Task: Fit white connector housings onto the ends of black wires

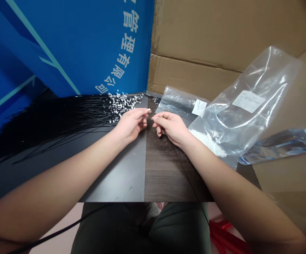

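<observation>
My left hand (132, 123) is closed in a pinch over the seam of the table, with a small white connector (149, 110) at its thumb and fingertip. Just to its right, my right hand (170, 127) is pinched too, on the end of a thin black wire (186, 171) that runs down past the table's front edge. The fingertips of the two hands are a small gap apart. Behind and left of my left hand lies a big bundle of black wires (47, 114) with white connectors (122, 102) at their ends.
A clear bag of white pieces (208, 141) leans at the right, beside a flat labelled bag (178, 102) and a plastic bottle (282, 143). A blue panel (89, 42) and cardboard (208, 31) stand behind the table (166, 180).
</observation>
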A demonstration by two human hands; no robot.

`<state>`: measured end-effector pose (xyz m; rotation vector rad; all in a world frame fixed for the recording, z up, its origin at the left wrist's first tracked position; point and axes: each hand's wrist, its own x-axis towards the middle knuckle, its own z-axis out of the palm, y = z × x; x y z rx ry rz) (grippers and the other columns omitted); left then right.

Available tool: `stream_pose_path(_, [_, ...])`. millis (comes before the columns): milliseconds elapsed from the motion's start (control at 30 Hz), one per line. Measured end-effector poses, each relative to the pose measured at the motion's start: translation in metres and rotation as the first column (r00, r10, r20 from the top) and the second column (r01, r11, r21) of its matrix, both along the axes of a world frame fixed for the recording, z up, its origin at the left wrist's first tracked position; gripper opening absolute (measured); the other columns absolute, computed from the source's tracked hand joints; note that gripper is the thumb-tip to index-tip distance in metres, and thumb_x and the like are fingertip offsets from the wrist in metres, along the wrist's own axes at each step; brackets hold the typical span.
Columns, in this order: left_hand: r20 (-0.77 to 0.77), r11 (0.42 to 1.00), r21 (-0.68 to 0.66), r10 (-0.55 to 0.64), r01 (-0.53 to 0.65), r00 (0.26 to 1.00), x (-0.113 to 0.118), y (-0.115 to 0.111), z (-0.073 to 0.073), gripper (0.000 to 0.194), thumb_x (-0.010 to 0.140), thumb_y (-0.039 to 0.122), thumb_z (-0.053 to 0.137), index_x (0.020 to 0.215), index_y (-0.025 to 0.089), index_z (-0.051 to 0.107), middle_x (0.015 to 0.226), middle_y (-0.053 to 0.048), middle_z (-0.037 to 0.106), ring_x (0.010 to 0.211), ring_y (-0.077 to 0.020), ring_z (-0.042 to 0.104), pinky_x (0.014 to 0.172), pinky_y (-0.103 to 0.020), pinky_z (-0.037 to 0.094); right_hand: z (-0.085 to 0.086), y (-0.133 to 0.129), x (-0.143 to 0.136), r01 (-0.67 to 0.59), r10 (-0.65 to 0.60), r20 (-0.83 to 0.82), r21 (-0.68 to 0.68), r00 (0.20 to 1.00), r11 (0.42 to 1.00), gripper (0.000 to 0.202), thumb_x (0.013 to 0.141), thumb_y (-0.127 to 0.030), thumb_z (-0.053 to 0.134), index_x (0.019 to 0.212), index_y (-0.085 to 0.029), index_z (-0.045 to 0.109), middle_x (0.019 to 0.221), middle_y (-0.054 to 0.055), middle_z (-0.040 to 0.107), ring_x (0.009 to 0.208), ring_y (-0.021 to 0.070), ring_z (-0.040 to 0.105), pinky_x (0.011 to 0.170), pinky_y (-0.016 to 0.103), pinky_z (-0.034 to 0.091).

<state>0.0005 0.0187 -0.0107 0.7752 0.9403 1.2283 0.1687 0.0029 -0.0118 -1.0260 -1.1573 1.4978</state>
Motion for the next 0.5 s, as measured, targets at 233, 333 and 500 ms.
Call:
stream_pose_path(233, [-0.022,0.999,0.022,-0.039,0.039,0.999,0.0018,-0.0034,0.0013,0.018,0.073,0.022,0.086,0.083,0.011,0.075,0.077,0.000,0.064,0.061,-0.0064,0.054,0.057,-0.021,0.045,0.0023,-0.0013,-0.0014,0.024,-0.024,-0.005,-0.030,1.000,0.999,0.021,0.078,-0.028,0.086,0.082,-0.017,0.068,0.065,-0.001,0.063,0.047,0.0047,0.043,0.038,0.017,0.028])
stream_pose_path(333, [-0.016,0.994,0.034,-0.100,0.100,0.995,0.0031,-0.0048,0.0014,0.020,0.074,0.023,0.087,0.086,0.012,0.076,0.079,-0.002,0.067,0.063,-0.0069,0.056,0.058,-0.021,0.046,0.0027,-0.0012,-0.0022,0.036,-0.036,0.001,-0.040,0.999,0.999,0.020,0.079,-0.029,0.085,0.081,-0.017,0.069,0.065,-0.001,0.063,0.047,0.0046,0.042,0.038,0.017,0.028])
stream_pose_path(500, [-0.006,0.989,0.036,-0.140,0.140,0.990,0.0046,-0.0067,0.0018,0.020,0.074,0.023,0.087,0.085,0.012,0.074,0.080,-0.002,0.069,0.063,-0.0074,0.057,0.059,-0.021,0.046,0.0034,-0.0024,-0.0033,0.056,-0.056,-0.006,-0.043,0.998,0.998,0.018,0.079,-0.028,0.083,0.079,-0.016,0.069,0.064,-0.001,0.064,0.046,0.0047,0.042,0.038,0.018,0.027])
